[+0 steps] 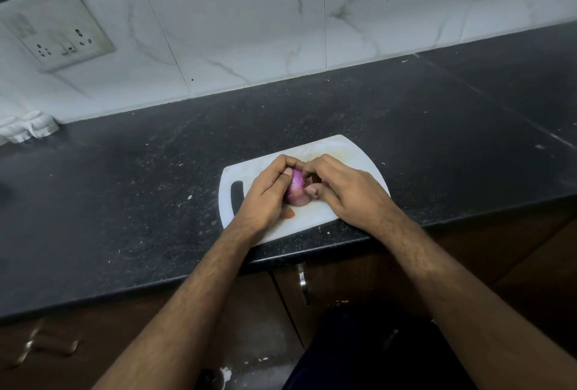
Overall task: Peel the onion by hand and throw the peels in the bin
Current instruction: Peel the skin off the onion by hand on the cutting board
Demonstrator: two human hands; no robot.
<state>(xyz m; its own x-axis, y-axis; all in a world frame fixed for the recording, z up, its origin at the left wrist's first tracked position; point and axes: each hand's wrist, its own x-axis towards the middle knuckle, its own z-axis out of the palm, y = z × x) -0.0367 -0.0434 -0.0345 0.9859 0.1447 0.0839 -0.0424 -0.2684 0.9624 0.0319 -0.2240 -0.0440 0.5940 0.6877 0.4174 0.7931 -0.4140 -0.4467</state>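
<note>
Purple onion (296, 186) sitting over the white cutting board (337, 155) on the dark tabletop (125, 186), left hand (265, 193) curling round and holding it, right hand (346, 189) pinching at its other side, small peel bit (290, 214) lying on the board

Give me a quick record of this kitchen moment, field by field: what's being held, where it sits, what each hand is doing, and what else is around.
item: purple onion, partly peeled
surface: white cutting board on the black counter
left hand: grips the onion
right hand: fingers curled round the onion's other side
loose peel: small scrap on the board by the left hand
wall: switch and socket plate
counter's far left: white cloth
bin: not in view
</note>
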